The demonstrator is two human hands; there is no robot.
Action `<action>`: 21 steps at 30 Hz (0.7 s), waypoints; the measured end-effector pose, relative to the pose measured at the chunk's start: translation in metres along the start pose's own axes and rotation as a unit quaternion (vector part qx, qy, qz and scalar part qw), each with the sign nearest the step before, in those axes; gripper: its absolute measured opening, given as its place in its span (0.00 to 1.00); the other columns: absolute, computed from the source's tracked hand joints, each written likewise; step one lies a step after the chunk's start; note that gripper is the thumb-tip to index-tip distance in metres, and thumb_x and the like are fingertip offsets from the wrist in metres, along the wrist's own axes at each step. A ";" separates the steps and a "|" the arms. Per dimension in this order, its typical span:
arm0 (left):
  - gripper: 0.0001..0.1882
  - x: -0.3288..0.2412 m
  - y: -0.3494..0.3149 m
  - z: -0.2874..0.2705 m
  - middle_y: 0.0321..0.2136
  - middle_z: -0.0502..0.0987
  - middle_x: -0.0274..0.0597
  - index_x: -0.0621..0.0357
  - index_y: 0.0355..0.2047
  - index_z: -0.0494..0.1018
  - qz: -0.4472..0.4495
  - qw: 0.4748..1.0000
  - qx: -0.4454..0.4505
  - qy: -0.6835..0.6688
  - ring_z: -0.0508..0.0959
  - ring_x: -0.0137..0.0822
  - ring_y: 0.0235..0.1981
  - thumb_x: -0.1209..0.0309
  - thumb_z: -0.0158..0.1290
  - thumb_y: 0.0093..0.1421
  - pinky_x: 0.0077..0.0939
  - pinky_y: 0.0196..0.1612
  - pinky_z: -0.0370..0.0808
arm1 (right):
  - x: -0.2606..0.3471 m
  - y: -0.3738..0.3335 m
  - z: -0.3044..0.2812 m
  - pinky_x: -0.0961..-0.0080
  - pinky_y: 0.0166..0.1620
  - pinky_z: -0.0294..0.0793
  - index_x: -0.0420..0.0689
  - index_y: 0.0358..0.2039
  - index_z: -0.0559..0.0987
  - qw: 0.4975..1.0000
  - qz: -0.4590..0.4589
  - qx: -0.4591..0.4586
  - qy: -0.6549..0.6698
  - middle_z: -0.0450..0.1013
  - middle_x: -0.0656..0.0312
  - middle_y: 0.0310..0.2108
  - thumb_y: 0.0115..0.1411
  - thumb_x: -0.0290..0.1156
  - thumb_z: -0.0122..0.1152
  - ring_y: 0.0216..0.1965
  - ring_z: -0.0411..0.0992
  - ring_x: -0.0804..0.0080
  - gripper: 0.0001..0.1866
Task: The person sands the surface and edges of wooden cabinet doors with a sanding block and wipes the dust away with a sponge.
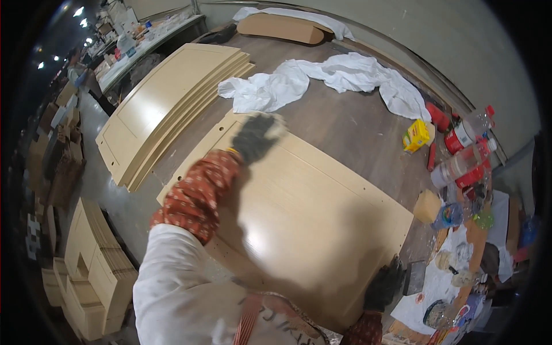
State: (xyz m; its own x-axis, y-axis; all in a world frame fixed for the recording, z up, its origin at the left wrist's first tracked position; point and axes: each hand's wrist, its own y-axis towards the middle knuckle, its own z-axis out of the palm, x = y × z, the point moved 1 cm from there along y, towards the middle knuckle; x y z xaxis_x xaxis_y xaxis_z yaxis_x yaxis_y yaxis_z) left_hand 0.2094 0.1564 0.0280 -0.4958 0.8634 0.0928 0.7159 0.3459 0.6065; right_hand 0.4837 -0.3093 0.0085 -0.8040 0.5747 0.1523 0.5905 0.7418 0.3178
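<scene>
A cream-coloured panel (299, 201) with grooved lines and small holes near its edges lies flat in front of me. My left hand (256, 138), in a dark glove, reaches to the panel's far left corner. Its fingers are blurred and press down on a pale tan pad (279, 124), partly hidden beneath them. My right hand (384, 284), also dark-gloved, rests at the panel's near right edge. Its fingers are too dark to make out. Patterned red sleeves cover both forearms.
Stacked cream panels (167, 98) lie at the far left, with more cream pieces (95, 270) below. White cloth (276, 86) is bunched beyond the panel. On the right are a yellow box (416, 135), plastic bottles (464, 132) and a tan block (427, 206).
</scene>
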 end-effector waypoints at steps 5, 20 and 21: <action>0.24 0.125 -0.062 -0.017 0.62 0.64 0.47 0.42 0.62 0.64 -0.364 0.912 0.171 -0.077 0.64 0.58 0.60 0.55 0.43 0.67 0.53 0.61 0.61 | -0.004 0.001 0.007 0.51 0.64 0.57 0.40 0.61 0.66 0.999 -0.022 -0.012 -0.021 0.66 0.47 0.58 0.70 0.38 0.40 0.60 0.62 0.47 0.23; 0.23 -0.015 -0.255 -0.192 0.51 0.72 0.52 0.56 0.51 0.73 -0.183 0.980 0.080 0.019 0.70 0.60 0.54 0.65 0.56 0.55 0.54 0.57 0.66 | 0.001 0.008 -0.003 0.61 0.62 0.63 0.37 0.60 0.68 0.999 0.040 0.033 -0.012 0.69 0.47 0.57 0.69 0.36 0.44 0.59 0.66 0.51 0.23; 0.23 -0.030 -0.265 -0.202 0.50 0.73 0.51 0.57 0.50 0.74 -0.201 0.976 0.078 0.025 0.70 0.60 0.53 0.66 0.56 0.53 0.53 0.56 0.67 | 0.000 0.009 -0.002 0.61 0.62 0.63 0.37 0.60 0.68 0.999 0.030 0.025 -0.008 0.69 0.47 0.57 0.70 0.36 0.44 0.59 0.66 0.51 0.23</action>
State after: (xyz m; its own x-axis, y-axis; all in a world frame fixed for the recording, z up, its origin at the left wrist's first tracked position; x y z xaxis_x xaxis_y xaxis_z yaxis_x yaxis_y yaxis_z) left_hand -0.0650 -0.0356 0.0240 -0.7731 0.6283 -0.0869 0.5226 0.7087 0.4739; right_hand 0.4889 -0.3036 0.0132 -0.7663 0.6236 0.1545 0.6405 0.7222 0.2612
